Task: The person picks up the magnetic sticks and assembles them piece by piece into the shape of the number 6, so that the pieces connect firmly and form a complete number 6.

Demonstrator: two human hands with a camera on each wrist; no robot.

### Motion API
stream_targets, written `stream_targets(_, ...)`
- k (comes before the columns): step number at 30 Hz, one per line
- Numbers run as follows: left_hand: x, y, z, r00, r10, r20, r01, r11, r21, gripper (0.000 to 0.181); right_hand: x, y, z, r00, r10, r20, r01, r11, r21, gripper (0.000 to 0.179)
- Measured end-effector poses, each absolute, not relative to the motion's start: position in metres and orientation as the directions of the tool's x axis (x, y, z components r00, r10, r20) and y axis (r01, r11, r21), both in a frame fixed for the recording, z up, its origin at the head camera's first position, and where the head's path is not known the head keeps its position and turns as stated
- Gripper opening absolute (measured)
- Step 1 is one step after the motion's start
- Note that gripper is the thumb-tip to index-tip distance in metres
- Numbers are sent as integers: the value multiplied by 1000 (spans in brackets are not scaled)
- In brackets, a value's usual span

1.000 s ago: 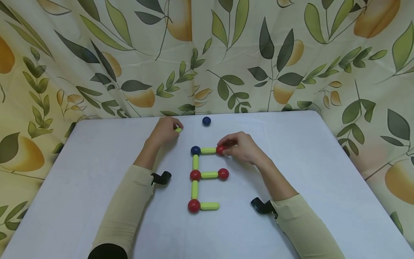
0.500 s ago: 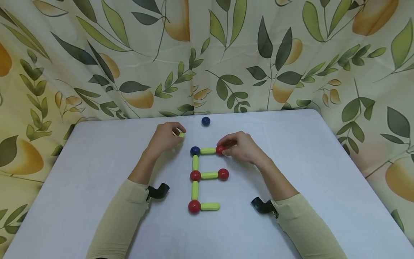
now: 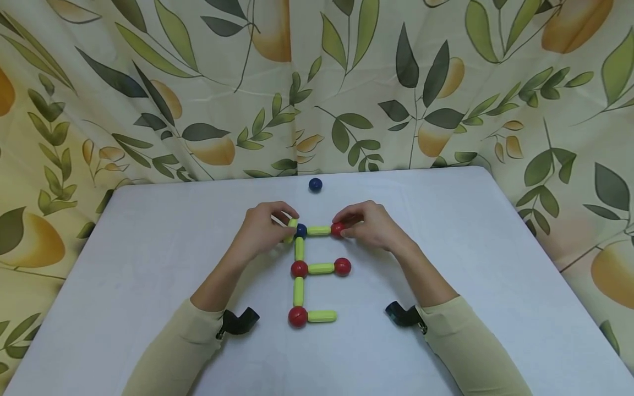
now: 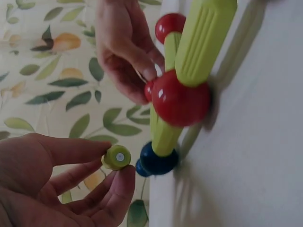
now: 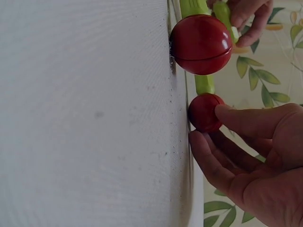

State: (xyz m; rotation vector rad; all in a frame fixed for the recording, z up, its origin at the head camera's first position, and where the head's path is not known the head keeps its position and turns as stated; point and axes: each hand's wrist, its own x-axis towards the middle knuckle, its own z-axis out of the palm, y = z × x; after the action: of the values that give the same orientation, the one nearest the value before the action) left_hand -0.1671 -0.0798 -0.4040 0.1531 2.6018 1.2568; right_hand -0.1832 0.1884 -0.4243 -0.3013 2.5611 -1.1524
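Between left thumb and fingers, my left hand (image 3: pixel 260 228) pinches a yellow-green magnetic rod (image 4: pixel 116 157), whose end faces the left wrist camera. In the head view it overlaps the left side of the blue ball (image 3: pixel 301 231) at the frame's top left corner. My right hand (image 3: pixel 371 226) holds the red ball (image 5: pixel 204 113) at the right end of the top rod (image 3: pixel 318 231), thumb on one side and fingers on the other. Below run an upright line of rods, a middle rod (image 3: pixel 321 268) ending in a red ball (image 3: pixel 342 267), and a bottom rod (image 3: pixel 322 316) from a red corner ball (image 3: pixel 298 317).
A loose blue ball (image 3: pixel 315 185) lies near the far edge of the white-covered table (image 3: pixel 436 209). Behind the table hangs a leaf-patterned curtain (image 3: pixel 346 93). A black wrist camera (image 3: pixel 240 322) sits on the left sleeve, and another (image 3: pixel 402 314) on the right.
My left hand has come right and nearer with the rod, from the far left of the structure to beside its blue corner ball. My right hand stays at the red ball.
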Motion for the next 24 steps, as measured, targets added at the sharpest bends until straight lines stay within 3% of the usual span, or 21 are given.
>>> stream_targets(24,-117,-38,-407,-907,340,-248,-75,451,889,22,-183,189,-424,-928,-327,-181,-81,651,-755,27)
